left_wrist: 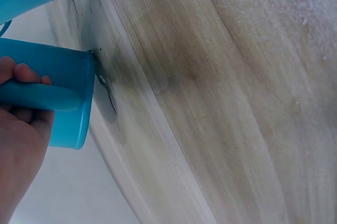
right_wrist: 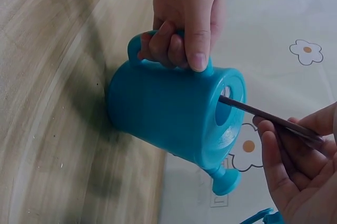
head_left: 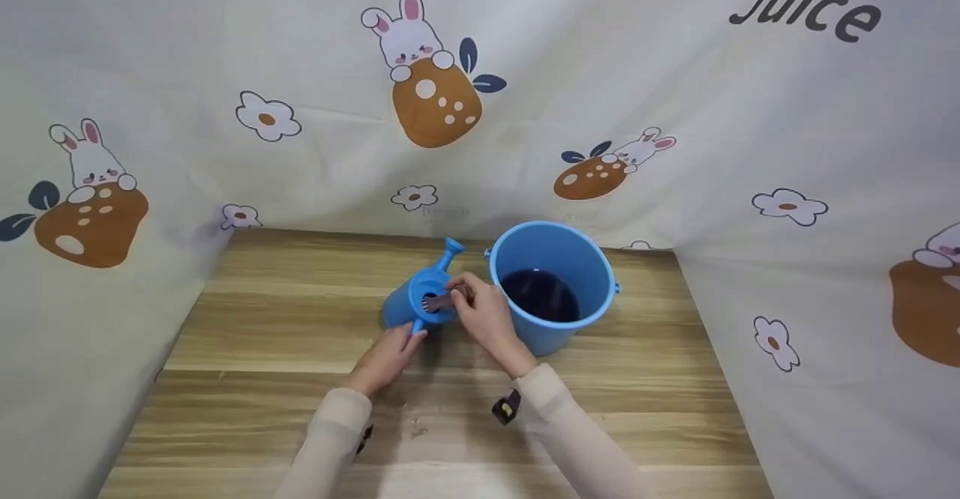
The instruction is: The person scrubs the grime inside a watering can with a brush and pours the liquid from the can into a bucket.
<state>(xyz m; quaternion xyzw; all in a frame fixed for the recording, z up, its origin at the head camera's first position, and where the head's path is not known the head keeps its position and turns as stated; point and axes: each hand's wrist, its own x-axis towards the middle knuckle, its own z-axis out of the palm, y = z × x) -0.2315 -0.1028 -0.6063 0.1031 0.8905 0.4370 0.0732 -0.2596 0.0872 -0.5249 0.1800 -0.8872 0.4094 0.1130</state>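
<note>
Pale sleeves (head_left: 574,428) nearest; left hand (head_left: 386,356) gripping handle (right_wrist: 135,48) of blue watering can (head_left: 401,308) on counter (head_left: 255,416), right hand (head_left: 486,317) pinching thin brown tool (head_left: 442,301), tip in can's top opening, blue bucket (head_left: 546,340) of dark liquid (head_left: 540,295) just right

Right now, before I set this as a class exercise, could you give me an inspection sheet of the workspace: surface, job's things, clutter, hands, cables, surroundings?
Surface: wood-grained table with small droplet-like marks.
Job's things: blue watering can; brown tool, one end in the can's top opening; blue bucket holding dark liquid, to the can's right in the head view.
Clutter: nothing seen.
Hands: left hand grips the can's handle; right hand holds the tool.
Cables: nothing seen.
Surroundings: pale backdrop printed with rabbits, flowers and "Juice".
</note>
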